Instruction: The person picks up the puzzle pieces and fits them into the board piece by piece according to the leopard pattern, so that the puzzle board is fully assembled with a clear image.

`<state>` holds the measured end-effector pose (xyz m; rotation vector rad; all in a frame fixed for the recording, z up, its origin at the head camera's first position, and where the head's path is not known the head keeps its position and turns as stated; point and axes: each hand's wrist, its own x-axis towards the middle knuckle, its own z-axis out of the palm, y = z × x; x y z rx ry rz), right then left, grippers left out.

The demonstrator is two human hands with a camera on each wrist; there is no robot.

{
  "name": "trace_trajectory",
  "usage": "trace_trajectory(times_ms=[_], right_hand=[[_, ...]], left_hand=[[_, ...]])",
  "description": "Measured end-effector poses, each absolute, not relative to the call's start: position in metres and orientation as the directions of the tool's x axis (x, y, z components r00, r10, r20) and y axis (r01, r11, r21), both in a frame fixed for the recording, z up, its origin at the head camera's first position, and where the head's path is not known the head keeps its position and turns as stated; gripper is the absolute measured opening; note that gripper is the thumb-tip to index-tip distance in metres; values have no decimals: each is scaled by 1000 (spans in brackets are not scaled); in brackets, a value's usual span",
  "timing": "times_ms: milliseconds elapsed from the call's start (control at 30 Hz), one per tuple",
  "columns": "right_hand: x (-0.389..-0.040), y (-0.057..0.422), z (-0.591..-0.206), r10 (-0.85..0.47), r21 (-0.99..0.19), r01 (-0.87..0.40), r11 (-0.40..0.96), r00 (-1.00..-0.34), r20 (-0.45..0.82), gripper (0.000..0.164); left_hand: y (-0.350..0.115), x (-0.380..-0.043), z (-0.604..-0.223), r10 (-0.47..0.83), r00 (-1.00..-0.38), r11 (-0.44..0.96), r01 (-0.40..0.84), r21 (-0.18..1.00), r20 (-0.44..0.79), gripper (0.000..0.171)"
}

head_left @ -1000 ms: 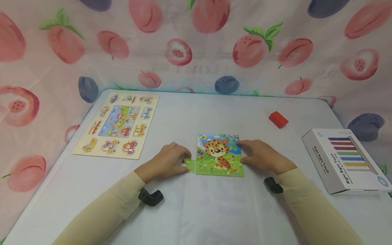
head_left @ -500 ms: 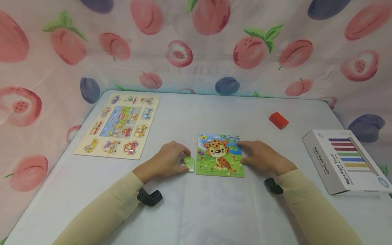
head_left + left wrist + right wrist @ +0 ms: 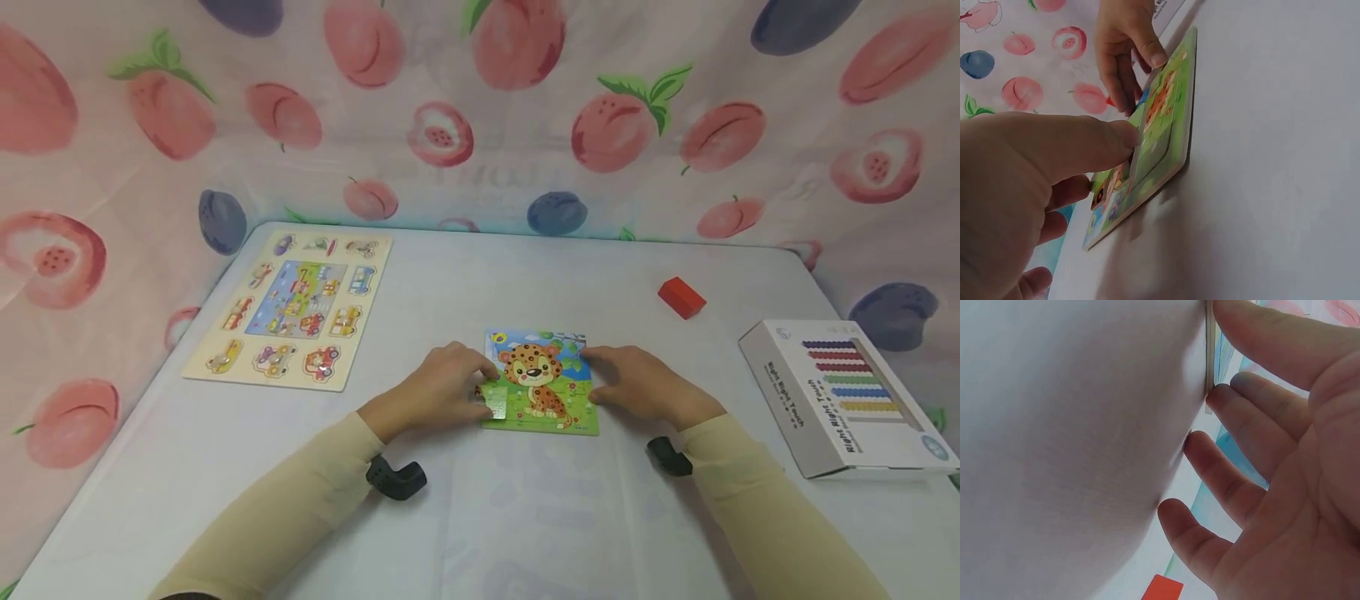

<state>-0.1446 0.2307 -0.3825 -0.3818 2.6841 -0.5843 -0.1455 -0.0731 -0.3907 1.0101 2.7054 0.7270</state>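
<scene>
My left hand (image 3: 442, 390) pinches a small green jigsaw piece (image 3: 496, 402) between thumb and fingers. The piece is over the lower left part of a square leopard puzzle (image 3: 558, 400) lying flat on the table. In the left wrist view the thumb reaches across the puzzle (image 3: 1175, 134), and part of the piece is hidden behind it. My right hand (image 3: 637, 385) rests at the puzzle's right edge, thumb and index fingertip against it. The right wrist view shows the other fingers of the right hand (image 3: 1272, 456) extended and spread along the table.
A wooden vehicle peg puzzle (image 3: 352, 342) lies at the back left. A red block (image 3: 682, 297) sits at the back right, and a white box (image 3: 817, 417) with coloured bead rows stands at the right. Fruit-printed cloth (image 3: 480, 192) rises behind the white table (image 3: 525, 517).
My left hand has moved right with the jigsaw piece, from beside the leopard puzzle to over its left part. My right hand has stayed at the right edge.
</scene>
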Motion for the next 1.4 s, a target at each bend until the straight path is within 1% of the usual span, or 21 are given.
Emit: trace_trajectory(times_ms=[167,267,600,833,1133,1400], right_hand=[[-145,232,-384,-334,-443,-183,878,-896,-293,68],[-145,233,-384,-336,-443,-186,877,-896,-290,68],[-146,235,-385,-364,-451,-218,865,-892,-269,67],[-146,235,-386,-360,-460,-208,863,-893,-271,67],[-147,237,-386,-367,-454,-221,863,-893,-263,67],[-146,236,-387,-353,-459,-201,866,-895,-273,67]], left_hand=[[-57,-150,-395,672,-741,652,603,460,18,42],[-48,-151,-395,682,-731,646,610,459,12,41],[-24,-149,-396,698,-716,643,621,449,-8,44],[-14,-147,-400,710,-704,638,630,442,-22,44],[0,-148,-403,722,-691,610,664,433,43,44],[12,-148,-407,715,-698,610,656,444,49,42]])
